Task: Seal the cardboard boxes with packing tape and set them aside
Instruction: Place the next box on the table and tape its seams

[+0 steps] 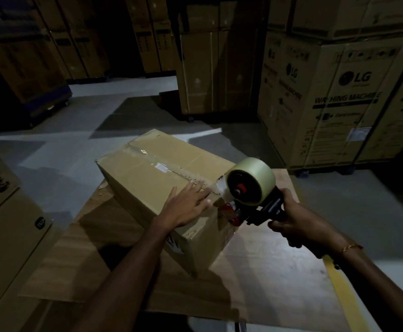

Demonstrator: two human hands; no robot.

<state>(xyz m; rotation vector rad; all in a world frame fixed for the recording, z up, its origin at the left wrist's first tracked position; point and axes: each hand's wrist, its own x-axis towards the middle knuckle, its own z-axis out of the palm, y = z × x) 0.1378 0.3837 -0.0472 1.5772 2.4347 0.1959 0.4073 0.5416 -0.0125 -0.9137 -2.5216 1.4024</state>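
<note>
Nearest, two bare forearms reaching in from the bottom edge, elbows cut off. Left hand flat, fingers straight, pressing the near end of the top seam of the cardboard box. Right hand clenched around the black handle of the tape dispenser, thin bracelet at the wrist. Dispenser's front touching the box's near top corner; blade hidden behind the roll. Box resting on flattened cardboard sheets on the floor. Seam tape glossy, partly lost in gloom. Behind, large printed cartons, stacks at far left nearly black, unreadable.
</note>
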